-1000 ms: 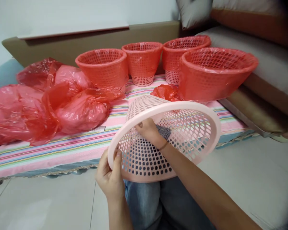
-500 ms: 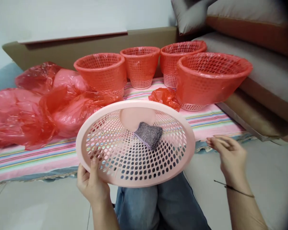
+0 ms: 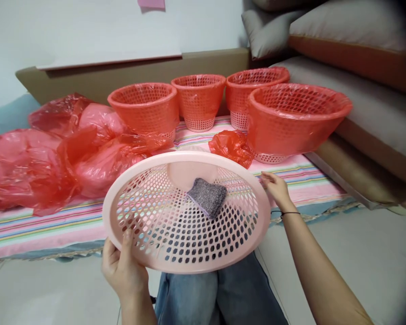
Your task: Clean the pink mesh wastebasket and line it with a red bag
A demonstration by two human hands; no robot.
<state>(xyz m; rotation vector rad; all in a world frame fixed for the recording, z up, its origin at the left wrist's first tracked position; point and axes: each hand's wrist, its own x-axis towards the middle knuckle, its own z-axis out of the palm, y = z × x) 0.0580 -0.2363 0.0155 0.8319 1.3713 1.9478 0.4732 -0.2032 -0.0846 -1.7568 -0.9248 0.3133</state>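
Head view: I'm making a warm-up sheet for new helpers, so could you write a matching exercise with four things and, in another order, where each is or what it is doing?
1. Grey scrubbing pad
2. Left hand
3. Small crumpled red plastic
4. Stacked cushions

A. At the right side of the view
B. Gripping a rim
C. On the striped cloth, by the front red-covered basket
D. Inside the tilted pale pink basket

Pairs: 1-D, 2-B, 3-C, 4-A
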